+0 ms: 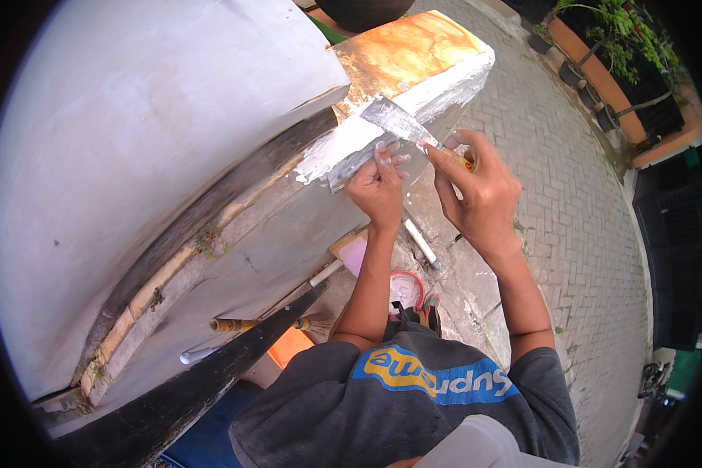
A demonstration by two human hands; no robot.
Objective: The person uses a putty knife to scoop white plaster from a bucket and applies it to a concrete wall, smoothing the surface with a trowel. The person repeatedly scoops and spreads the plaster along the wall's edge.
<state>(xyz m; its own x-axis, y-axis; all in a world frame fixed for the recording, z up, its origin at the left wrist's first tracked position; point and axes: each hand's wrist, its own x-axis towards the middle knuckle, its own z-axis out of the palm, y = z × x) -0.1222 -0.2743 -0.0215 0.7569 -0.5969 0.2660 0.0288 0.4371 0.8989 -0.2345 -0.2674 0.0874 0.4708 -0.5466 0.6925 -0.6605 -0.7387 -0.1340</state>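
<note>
My right hand [480,187] is closed round the handle of a putty knife [402,123], whose broad metal blade is smeared with white paste. The blade lies over the edge of a concrete ledge [413,51], which has an orange-stained top. White filler [444,86] coats the ledge's front edge in a rough layer. Just below the blade, my left hand [378,187] grips a flat grey plate [347,170] against the ledge's side. White paste spots its fingertips. The plate's far end is partly hidden by the fingers.
A smooth grey wall [171,101] rises at the left above a weathered ledge. Below me are a red-rimmed bucket [407,288] with white paste, a white pipe [421,243] and a dark beam [203,382]. Paving [569,226] and potted plants [569,72] lie right.
</note>
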